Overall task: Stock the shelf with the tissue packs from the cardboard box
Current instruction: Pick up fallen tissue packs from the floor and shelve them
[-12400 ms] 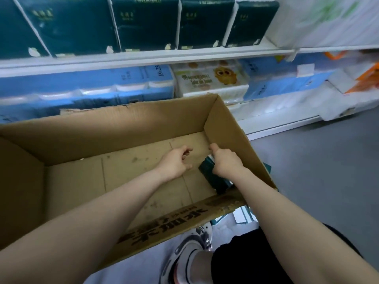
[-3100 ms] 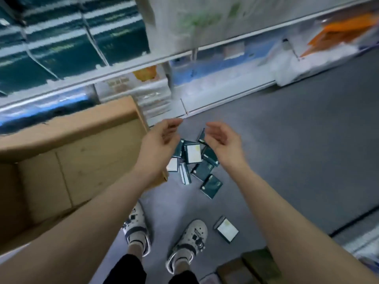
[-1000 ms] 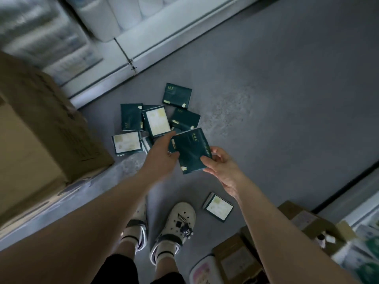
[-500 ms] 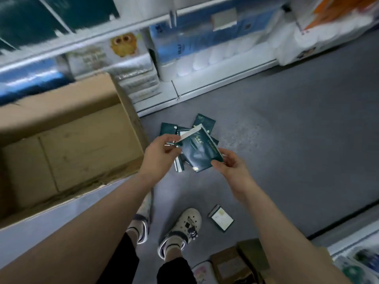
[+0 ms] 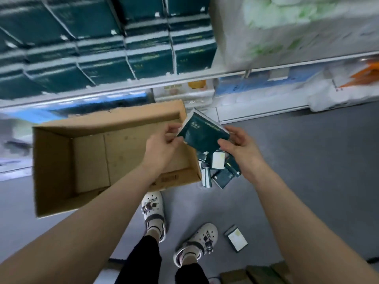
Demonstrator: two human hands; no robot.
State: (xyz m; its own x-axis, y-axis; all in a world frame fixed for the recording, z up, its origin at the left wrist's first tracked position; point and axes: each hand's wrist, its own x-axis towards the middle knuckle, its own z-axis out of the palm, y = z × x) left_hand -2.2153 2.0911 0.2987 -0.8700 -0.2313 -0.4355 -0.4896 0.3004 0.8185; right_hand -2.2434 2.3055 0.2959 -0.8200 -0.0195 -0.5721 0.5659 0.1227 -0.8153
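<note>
Both hands are on one dark green tissue pack [image 5: 202, 134], held in the air above the box's right end wall, below the shelf edge [image 5: 184, 78]. It may be a thin stack, can't tell.
Left hand [image 5: 164, 140]: thumb and fingers pinch the pack's left edge.
Right hand [image 5: 240, 146]: thumb on the lower right corner, fingers curled behind the right edge, so a narrow grip.
The pack is tilted, printed face toward the camera.

Cardboard box [image 5: 53, 160]: open top, on the grey floor [image 5: 307, 160] in front of the shelving, left of the hands. The left forearm crosses over its near wall.
Pile of packs [image 5: 219, 171]: on the floor, right against the box's right end, directly under the held pack. Some lie dark side up, some pale side up.
Stray pack [image 5: 235, 238]: on the floor, pale side up, well apart from the pile and just right of the right shoe [image 5: 196, 240]. Left shoe [image 5: 152, 212] is near the box's front corner.

Upper shelf: rows of dark green bundles [image 5: 143, 48] with white bundles [image 5: 287, 27] beside them on the right. The shot is blurred, so the print is unreadable.
</note>
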